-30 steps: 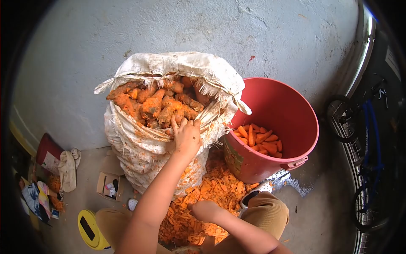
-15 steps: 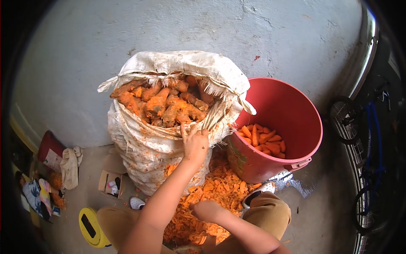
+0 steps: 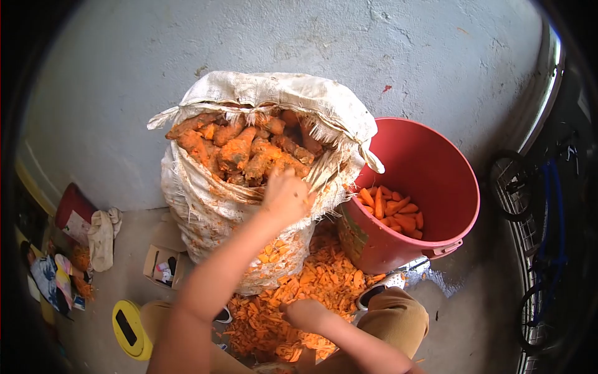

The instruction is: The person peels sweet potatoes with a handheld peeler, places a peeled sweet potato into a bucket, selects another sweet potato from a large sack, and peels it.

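A white woven sack [image 3: 212, 215], its mouth rolled open, is full of unpeeled, dirt-stained carrots [image 3: 237, 149]. My left hand [image 3: 288, 196] is over the sack's front rim, fingers bent down at the nearest carrots; its fingertips are blurred and partly hidden, so a grip cannot be made out. Below it, my right hand [image 3: 308, 315] is closed in front of my knee, above a heap of orange peelings [image 3: 274, 330]; whatever it holds is hidden. To the right of the sack, a red bucket [image 3: 430, 168] has peeled carrots [image 3: 395, 212] at its bottom.
A yellow lidded object [image 3: 132, 330] with a dark slot sits at lower left, near a small open cardboard box [image 3: 163, 265]. Cloths [image 3: 101, 240] lie at far left. A blue-framed bicycle [image 3: 548, 218] stands at right. Behind the sack rises a grey wall [image 3: 280, 37].
My left hand has let go of the sack's rim and moved up and slightly right over the carrots. The right hand stays closed in nearly the same place. The view has shifted slightly.
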A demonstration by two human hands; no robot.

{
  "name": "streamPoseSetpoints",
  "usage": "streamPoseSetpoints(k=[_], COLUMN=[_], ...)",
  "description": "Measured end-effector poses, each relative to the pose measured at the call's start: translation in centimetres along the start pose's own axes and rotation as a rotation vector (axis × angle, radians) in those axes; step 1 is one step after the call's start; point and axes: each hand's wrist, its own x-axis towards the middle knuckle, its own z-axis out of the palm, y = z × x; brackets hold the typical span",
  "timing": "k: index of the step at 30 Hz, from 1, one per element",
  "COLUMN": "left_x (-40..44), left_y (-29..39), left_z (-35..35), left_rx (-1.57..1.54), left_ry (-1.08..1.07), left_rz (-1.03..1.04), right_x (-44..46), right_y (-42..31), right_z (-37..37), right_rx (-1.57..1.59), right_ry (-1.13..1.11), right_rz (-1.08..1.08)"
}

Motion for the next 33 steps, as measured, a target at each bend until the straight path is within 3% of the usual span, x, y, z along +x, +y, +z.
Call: streamPoseSetpoints(k=[1,5,7,9,10,14,17,20,27,30,33], left_x=[0.7,5.1,7.3,8.8,9.7,12.2,12.2,11.7,10.4,10.0,9.8], left_y=[-0.9,-6.4,-9.5,-12.3,-13.0,-16.0,-14.9,-14.2,-14.0,-14.1,-13.0], left_z=[-1.3,-4.4,-5.3,-5.6,-6.6,-8.5,-9.5,-8.9,-6.6,-6.5,-8.2], left_rx=[-0.023,0.145,0.175,0.391,0.371,0.215,0.157,0.316,0.555,0.372,0.026], left_ry=[-0.048,0.123,0.006,0.029,-0.028,0.099,-0.171,-0.266,-0.121,-0.051,-0.175], left_rz=[0.0,0.021,0.102,0.131,0.085,0.058,-0.081,0.028,0.031,-0.028,-0.216], right_x=[-0.1,-0.3,-0.1,0.1,0.3,0.6,0.4,0.5,0.0,0.0,-0.1], right_y=[0.1,0.1,0.3,0.5,0.5,0.8,1.0,1.2,0.8,0.8,0.7], right_z=[0.0,0.0,0.2,0.1,0.1,-0.2,-0.4,-0.2,-0.5,-0.5,-0.8], right_rx=[0.001,0.039,0.039,0.037,0.036,0.041,0.063,0.079,0.085,0.09,0.086], right_ry=[0.001,0.0,0.004,0.007,0.006,-0.021,0.022,0.049,0.034,0.032,0.014], right_rz=[0.005,0.024,0.013,0.015,0.02,0.014,0.005,0.007,0.017,0.02,0.022])
